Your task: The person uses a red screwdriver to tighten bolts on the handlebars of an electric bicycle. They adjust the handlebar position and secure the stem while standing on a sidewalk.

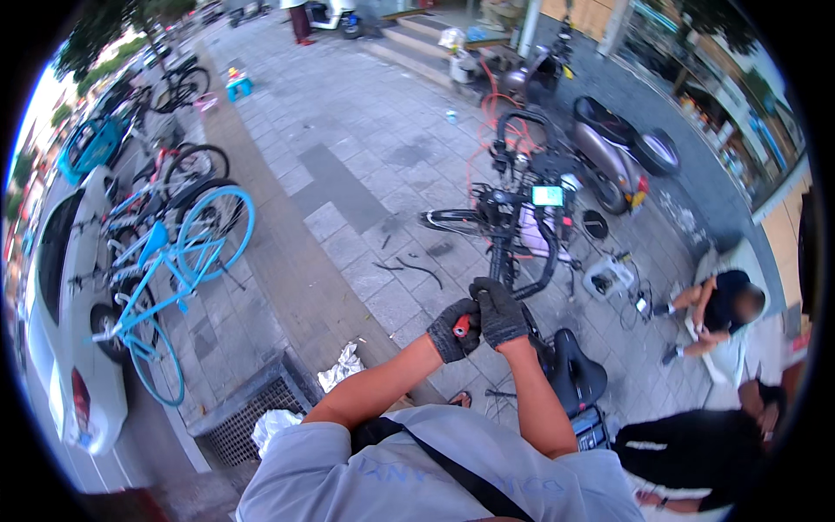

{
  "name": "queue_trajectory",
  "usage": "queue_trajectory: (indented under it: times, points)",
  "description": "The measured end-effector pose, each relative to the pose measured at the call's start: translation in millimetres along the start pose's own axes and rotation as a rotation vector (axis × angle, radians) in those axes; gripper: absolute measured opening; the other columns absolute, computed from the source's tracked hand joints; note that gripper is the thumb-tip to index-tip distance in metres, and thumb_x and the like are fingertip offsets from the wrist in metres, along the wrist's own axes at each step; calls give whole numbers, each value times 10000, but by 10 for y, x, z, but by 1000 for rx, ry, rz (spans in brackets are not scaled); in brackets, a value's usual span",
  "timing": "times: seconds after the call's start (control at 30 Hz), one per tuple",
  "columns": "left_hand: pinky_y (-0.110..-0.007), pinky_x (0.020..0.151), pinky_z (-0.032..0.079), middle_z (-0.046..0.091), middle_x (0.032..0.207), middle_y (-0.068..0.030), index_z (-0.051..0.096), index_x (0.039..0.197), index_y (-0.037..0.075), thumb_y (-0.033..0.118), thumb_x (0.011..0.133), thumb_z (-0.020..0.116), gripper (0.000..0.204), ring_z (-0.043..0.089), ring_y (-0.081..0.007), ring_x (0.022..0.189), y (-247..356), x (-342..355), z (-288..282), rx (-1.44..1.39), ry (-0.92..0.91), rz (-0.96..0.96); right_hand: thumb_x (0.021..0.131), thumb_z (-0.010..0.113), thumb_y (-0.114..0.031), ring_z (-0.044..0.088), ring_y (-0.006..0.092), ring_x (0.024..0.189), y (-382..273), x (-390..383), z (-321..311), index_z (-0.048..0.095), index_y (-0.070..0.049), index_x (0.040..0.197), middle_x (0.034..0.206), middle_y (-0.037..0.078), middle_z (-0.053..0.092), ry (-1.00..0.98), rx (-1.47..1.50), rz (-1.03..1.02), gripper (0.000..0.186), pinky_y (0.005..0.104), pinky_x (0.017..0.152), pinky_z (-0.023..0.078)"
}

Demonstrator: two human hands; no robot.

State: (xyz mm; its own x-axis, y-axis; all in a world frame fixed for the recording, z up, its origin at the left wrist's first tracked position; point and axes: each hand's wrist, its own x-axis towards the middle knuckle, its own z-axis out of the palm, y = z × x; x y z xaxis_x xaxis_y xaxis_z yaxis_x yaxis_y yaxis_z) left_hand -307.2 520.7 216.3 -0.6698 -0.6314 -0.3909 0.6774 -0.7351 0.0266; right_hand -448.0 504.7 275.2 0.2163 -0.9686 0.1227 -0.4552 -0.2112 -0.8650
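My gloved left hand (448,337) is closed around a small red object (462,326), at chest height in the middle of the view. My gloved right hand (498,315) is closed just beside it, fingers bent downward; what it grips is hidden. Beyond both hands stands a black bike (502,257) with curved handlebars and a lit display (547,196). Its black saddle (574,374) is to the right, below my right hand. An orange hose or cable (487,122) lies in loops behind the bike.
Parked bicycles (217,233) and a white car (74,409) line the left. Scooters (600,148) stand by the shopfront. A seated person (722,309) and another in black (687,448) are at right. A drain grate (235,435), black strips (417,270) and a grey appliance (600,277) lie on the paving.
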Motion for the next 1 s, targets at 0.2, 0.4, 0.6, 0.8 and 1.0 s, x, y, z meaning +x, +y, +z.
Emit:
queue_trajectory:
  times: [0.2, 0.4, 0.6, 0.8, 1.0]
  points:
    - [-293, 425, 425, 566, 635, 52, 594, 835, 157, 276, 972, 591, 182, 490, -134, 453, -48, 87, -52, -20, -182, -86, 1029, 551, -245, 687, 375, 1011, -137, -159, -270, 644, -56, 1221, 1115, 191, 703, 47, -187, -85, 285, 433, 881, 544]
    - [-294, 414, 403, 585, 658, 50, 604, 861, 155, 307, 1004, 533, 220, 479, -143, 439, -193, 167, -31, -62, -291, -131, 998, 558, -239, 679, 397, 901, -131, -265, -439, 663, -40, 1156, 1020, 202, 703, 10, -568, -80, 275, 492, 783, 534]
    - [-292, 401, 297, 585, 681, 78, 593, 867, 164, 335, 1032, 501, 255, 397, -129, 413, -285, 163, 18, 23, -201, -63, 900, 630, -401, 670, 389, 902, 181, -332, -467, 710, -77, 996, 975, 192, 674, -69, -682, -135, 347, 497, 788, 526]
    - [-299, 402, 305, 594, 720, 65, 601, 954, 137, 347, 1045, 472, 262, 423, -108, 430, -323, 102, 290, 27, -335, -163, 1016, 486, -343, 667, 393, 940, 209, -533, -443, 701, -88, 1024, 1009, 187, 690, 131, -143, 19, 334, 513, 808, 522]
    - [-269, 372, 320, 631, 740, 58, 630, 1221, 117, 340, 1058, 411, 353, 403, -97, 416, -432, 143, 581, 149, -152, -53, 942, 557, -241, 695, 362, 885, 21, -556, -693, 723, -114, 901, 927, 181, 710, 241, -526, -128, 213, 499, 774, 542]
